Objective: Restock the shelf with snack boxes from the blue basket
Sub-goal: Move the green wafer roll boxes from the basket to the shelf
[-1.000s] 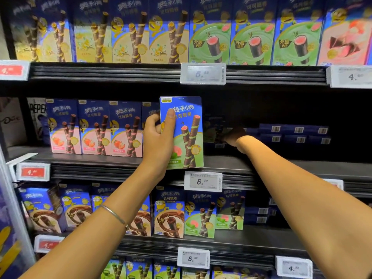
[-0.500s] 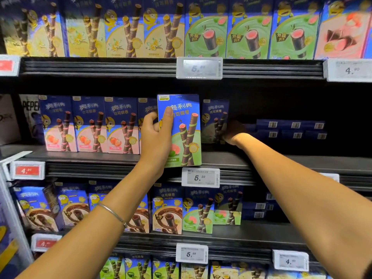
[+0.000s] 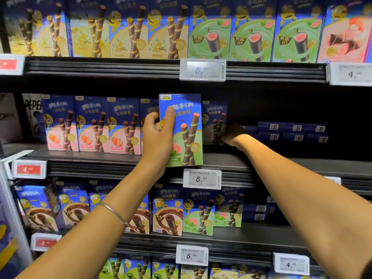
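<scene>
We held one green box upright, face toward us, at the front edge of the middle shelf in our left hand, beside three pink boxes, while our right hand reached a second green box in shadow, its grip untellable, both boxes placed as half a second before.

Left arm: bare, it enters at the lower left of the frame and stretches up toward the centre.
Left wrist: straight, with a thin bracelet around it.
Left hand: just left of centre, it grips a green snack box at the left edge, thumb flat on the front, fingers curled behind.
Right arm: bare, it enters at the lower right and reaches up-left.
Right hand: right of centre, in deep shadow; the fingers are not clear enough to tell its grip.
</scene>
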{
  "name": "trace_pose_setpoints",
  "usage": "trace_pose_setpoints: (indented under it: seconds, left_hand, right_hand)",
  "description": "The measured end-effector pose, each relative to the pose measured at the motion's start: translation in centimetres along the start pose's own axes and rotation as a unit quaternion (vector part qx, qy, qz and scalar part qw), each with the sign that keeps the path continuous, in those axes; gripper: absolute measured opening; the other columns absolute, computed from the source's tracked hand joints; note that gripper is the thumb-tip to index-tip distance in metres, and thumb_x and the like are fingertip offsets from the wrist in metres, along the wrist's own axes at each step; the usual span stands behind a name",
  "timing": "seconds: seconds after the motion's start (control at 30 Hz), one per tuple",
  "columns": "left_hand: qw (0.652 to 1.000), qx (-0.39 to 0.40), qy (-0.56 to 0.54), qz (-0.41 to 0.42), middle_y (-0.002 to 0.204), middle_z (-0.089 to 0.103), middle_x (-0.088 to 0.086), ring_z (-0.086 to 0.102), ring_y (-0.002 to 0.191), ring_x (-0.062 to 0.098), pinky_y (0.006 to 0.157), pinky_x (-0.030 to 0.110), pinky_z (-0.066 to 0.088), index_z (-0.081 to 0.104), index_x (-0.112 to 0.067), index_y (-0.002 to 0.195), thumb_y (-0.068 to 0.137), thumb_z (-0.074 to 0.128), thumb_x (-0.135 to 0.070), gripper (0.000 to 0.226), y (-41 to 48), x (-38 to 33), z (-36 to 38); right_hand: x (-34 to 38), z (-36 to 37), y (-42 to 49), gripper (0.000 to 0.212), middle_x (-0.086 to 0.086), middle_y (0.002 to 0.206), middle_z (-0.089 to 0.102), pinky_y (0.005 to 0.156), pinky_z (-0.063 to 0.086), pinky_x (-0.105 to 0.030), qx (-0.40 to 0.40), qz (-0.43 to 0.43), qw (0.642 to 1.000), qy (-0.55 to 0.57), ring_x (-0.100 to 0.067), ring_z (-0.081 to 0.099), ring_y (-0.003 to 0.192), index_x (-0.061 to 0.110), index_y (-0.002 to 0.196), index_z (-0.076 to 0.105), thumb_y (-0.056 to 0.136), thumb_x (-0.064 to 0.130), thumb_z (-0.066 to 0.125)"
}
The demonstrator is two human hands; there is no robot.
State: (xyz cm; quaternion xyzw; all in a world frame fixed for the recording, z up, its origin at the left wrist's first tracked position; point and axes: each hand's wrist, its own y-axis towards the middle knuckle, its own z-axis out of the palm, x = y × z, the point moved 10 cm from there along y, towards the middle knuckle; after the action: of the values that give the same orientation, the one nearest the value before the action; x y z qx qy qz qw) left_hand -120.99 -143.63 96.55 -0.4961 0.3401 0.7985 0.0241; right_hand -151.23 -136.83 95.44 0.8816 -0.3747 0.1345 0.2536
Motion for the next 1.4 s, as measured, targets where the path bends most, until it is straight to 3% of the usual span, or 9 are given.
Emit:
trace_pose_setpoints:
  seconds: [0.27,0.53,0.7,0.77,0.83,0.93,1.03,1.23,1.4]
  left_hand:
    - [1.000,-0.018,0.022,0.006,0.073,0.076,-0.015,0.072,0.069,0.000,0.059,0.019,0.057,0.055,-0.011,0.119,0.106,0.056,-0.043,0.034,0.3,0.0,-0.6]
    - [1.000,-0.005,0.009,0.001,0.073,0.077,-0.012,0.074,0.067,0.002,0.054,0.017,0.054,0.053,-0.011,0.114,0.107,0.055,-0.042,0.032,0.0,0.1,-0.1]
    - [1.000,0.001,-0.001,0.000,0.072,0.076,-0.012,0.075,0.067,0.003,0.053,0.017,0.054,0.051,-0.011,0.111,0.107,0.055,-0.043,0.032,-0.2,0.3,1.0]
    - [1.000,0.007,-0.006,0.001,0.074,0.077,-0.012,0.075,0.068,0.004,0.054,0.018,0.055,0.051,-0.010,0.113,0.106,0.055,-0.044,0.034,-0.3,0.4,1.6]
    - [1.000,0.007,-0.006,0.006,0.077,0.078,-0.012,0.075,0.071,0.004,0.058,0.019,0.058,0.053,-0.009,0.118,0.106,0.055,-0.046,0.039,-0.5,0.3,2.0]
    - [1.000,0.000,-0.006,0.013,0.082,0.079,-0.012,0.077,0.076,0.006,0.060,0.020,0.058,0.052,-0.011,0.125,0.104,0.057,-0.048,0.043,-0.7,0.2,2.5]
    - [1.000,-0.001,-0.018,0.009,0.096,0.080,-0.002,0.079,0.085,0.013,0.068,0.031,0.064,0.050,-0.014,0.125,0.103,0.059,-0.049,0.042,-0.7,0.3,3.1]
    - [1.000,-0.006,-0.022,-0.002,0.089,0.061,-0.013,0.061,0.077,-0.003,0.073,0.020,0.052,0.050,-0.021,0.108,0.105,0.044,-0.061,0.040,-0.3,0.6,3.5]
    - [0.999,-0.036,0.014,0.016,0.091,0.056,-0.010,0.057,0.059,-0.010,0.055,0.017,0.049,0.048,-0.012,0.124,0.109,0.052,-0.025,0.021,0.4,0.9,1.8]
  right_hand:
    - [0.7,0.0,-0.7,0.036,-0.019,0.140,0.057,0.083,0.036,-0.025,0.023,-0.009,1.000,0.003,-0.034,0.056,0.126,0.003,0.137,0.055,0.103,0.017,0.053]
    - [-0.7,-1.1,-1.4,0.036,-0.016,0.124,0.066,0.078,0.043,-0.031,0.001,0.049,0.993,0.105,-0.027,0.059,0.097,0.003,0.126,0.063,0.094,0.020,0.068]
    - [-0.4,-5.4,-5.0,0.029,-0.017,0.127,0.066,0.075,0.046,-0.029,-0.163,0.091,0.902,0.390,-0.031,0.065,0.105,0.005,0.120,0.065,0.098,0.024,0.059]
    - [1.1,-4.9,-7.2,0.025,-0.020,0.126,0.066,0.075,0.053,-0.032,-0.132,0.096,0.833,0.528,-0.027,0.065,0.100,0.008,0.114,0.062,0.098,0.026,0.056]
    - [3.3,-5.0,-9.7,0.050,-0.014,0.125,0.067,0.072,0.057,-0.034,-0.078,0.063,0.807,0.582,-0.028,0.068,0.108,0.010,0.125,0.057,0.092,0.048,0.059]
    - [6.9,-5.6,-13.5,0.071,0.001,0.118,0.073,0.074,0.058,-0.032,0.027,-0.064,0.844,0.532,-0.016,0.072,0.105,0.016,0.127,0.059,0.076,0.065,0.069]
    - [8.0,-6.6,-15.6,0.051,0.002,0.110,0.075,0.076,0.062,-0.032,0.013,-0.148,0.890,0.432,-0.012,0.074,0.097,0.016,0.119,0.062,0.078,0.036,0.086]
    - [6.2,-7.6,-15.4,0.029,0.001,0.094,0.078,0.064,0.059,-0.025,0.011,-0.137,0.896,0.422,-0.008,0.075,0.085,0.012,0.110,0.067,0.084,0.013,0.081]
    - [0.0,-9.6,-13.5,0.033,-0.012,0.111,0.075,0.084,0.062,-0.044,-0.039,-0.062,0.906,0.418,-0.022,0.074,0.099,0.008,0.115,0.067,0.085,0.009,0.080]
